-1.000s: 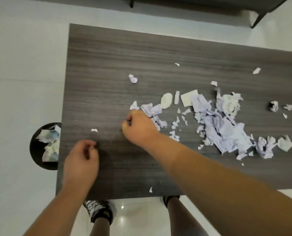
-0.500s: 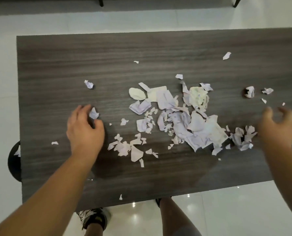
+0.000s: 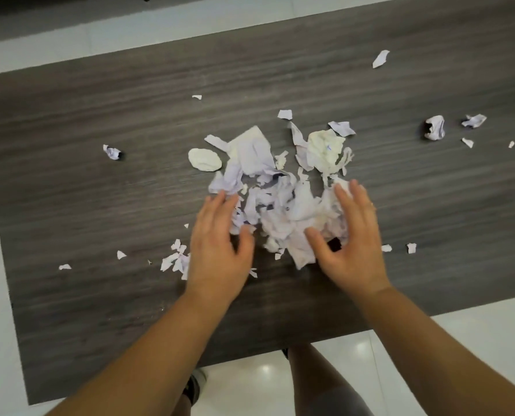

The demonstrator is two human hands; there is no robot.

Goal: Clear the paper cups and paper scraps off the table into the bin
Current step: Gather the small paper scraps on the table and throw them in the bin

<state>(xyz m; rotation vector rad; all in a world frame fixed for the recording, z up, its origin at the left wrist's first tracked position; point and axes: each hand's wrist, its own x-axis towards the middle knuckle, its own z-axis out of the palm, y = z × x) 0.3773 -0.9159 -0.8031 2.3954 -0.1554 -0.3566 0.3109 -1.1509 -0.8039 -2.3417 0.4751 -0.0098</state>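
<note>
Left hand (image 3: 220, 235) and right hand (image 3: 351, 232), both loosely spread and gripping nothing, flank the scrap pile (image 3: 280, 205) lying between them on the worktop (image 3: 100, 205), equally near.

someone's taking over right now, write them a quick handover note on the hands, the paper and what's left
Left hand and right hand: both open, fingers spread, pressing in on either side of the main scrap pile mid-table.
Strays: crumpled bit far left, small scraps by the left wrist, crumpled ball and torn piece to the right.
Done: pile partly gathered.
Left: everything on the table must go to the bin, which is out of view.
</note>
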